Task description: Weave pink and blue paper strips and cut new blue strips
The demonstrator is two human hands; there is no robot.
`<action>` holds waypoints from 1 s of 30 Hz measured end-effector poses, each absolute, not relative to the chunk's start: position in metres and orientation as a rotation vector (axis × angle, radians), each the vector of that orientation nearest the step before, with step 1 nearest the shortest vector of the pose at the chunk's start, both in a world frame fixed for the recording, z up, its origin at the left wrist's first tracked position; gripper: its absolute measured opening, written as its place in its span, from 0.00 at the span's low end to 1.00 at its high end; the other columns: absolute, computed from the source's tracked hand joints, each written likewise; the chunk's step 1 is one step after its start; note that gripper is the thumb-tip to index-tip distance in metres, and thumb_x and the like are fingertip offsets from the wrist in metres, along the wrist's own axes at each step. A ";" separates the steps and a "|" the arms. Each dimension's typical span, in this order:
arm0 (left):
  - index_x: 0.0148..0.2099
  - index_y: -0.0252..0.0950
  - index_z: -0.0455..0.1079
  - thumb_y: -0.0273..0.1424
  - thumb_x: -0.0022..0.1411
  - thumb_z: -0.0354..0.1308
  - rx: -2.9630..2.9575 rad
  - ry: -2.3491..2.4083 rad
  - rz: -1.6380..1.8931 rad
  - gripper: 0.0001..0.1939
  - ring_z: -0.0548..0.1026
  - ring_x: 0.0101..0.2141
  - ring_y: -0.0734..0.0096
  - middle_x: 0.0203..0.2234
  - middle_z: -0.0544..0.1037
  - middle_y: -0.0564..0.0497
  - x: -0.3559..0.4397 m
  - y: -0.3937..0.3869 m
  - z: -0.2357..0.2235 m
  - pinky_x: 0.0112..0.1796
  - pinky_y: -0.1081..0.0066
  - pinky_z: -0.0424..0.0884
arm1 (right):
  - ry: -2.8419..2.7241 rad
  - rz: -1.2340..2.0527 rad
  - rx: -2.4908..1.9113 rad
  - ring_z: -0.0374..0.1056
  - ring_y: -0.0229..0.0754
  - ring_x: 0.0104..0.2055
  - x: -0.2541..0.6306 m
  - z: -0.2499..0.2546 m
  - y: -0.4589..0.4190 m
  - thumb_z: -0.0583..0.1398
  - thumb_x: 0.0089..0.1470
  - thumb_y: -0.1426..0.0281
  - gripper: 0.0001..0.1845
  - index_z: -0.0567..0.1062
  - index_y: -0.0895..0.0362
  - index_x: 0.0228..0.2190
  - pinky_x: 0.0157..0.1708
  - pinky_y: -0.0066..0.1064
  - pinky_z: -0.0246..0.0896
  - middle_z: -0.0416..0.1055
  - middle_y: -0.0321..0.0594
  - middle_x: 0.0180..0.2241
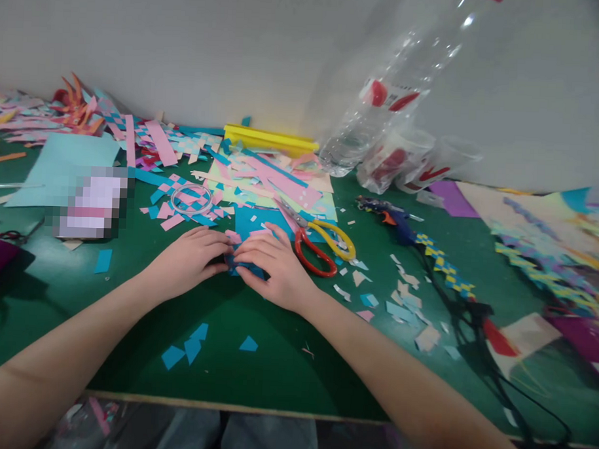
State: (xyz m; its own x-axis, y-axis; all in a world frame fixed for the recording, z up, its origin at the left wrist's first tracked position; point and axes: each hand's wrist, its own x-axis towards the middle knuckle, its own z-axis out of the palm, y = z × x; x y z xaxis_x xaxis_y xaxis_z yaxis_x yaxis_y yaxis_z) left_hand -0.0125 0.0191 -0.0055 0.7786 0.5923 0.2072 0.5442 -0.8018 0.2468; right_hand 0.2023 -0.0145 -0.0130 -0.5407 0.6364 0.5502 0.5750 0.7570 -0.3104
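Both hands meet at the middle of the green table, fingers bent round a small piece of blue and pink woven paper (233,256). My left hand (190,263) grips its left side with thumb and fingertips. From the other side, my right hand (276,266) closes on it, thumb below and fingers above, hiding much of the piece. Scissors (306,228) with one red and one yellow handle lie just past my right hand, over a blue paper sheet (248,221). Beyond my left hand, a clear ring (191,199) rests on a pink and blue woven paper piece (169,210).
Paper strips (276,178) and a yellow plastic bar (270,139) lie at the back. A clear bottle (372,116) leans by plastic cups (397,159). At left is a pixelated phone (91,204); at right, a blue glue gun (402,229) with cable and paper scraps (404,310).
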 end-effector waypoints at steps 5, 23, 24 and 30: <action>0.45 0.35 0.71 0.33 0.66 0.54 2.787 0.936 0.486 0.10 0.73 0.49 0.61 0.47 0.76 0.45 -0.011 0.021 -0.011 0.51 0.57 0.66 | -2.280 -0.138 -0.815 0.69 0.41 0.46 0.203 -0.009 -0.018 0.56 0.59 0.69 0.09 0.73 0.55 0.41 0.57 0.43 0.49 0.77 0.39 0.42; 0.55 0.38 0.64 0.28 0.62 0.53 2.747 1.021 0.354 0.19 0.68 0.55 0.62 0.53 0.72 0.48 -0.012 0.013 -0.005 0.53 0.58 0.62 | -2.576 -0.309 -0.836 0.67 0.38 0.32 0.201 -0.029 -0.006 0.52 0.63 0.72 0.14 0.76 0.59 0.31 0.27 0.32 0.51 0.74 0.39 0.30; 0.56 0.38 0.63 0.30 0.62 0.54 2.752 1.028 0.336 0.19 0.67 0.55 0.61 0.54 0.71 0.48 -0.012 0.012 -0.004 0.54 0.58 0.62 | -2.577 -0.300 -0.841 0.66 0.38 0.32 0.201 -0.028 -0.006 0.52 0.63 0.72 0.14 0.76 0.59 0.31 0.27 0.32 0.50 0.74 0.39 0.29; 0.58 0.38 0.60 0.43 0.60 0.59 2.771 1.071 0.295 0.28 0.65 0.56 0.59 0.55 0.69 0.47 -0.007 0.006 -0.004 0.56 0.57 0.58 | -2.575 -0.348 -0.840 0.63 0.39 0.29 0.195 -0.023 -0.007 0.52 0.62 0.74 0.15 0.76 0.59 0.28 0.28 0.34 0.48 0.72 0.41 0.26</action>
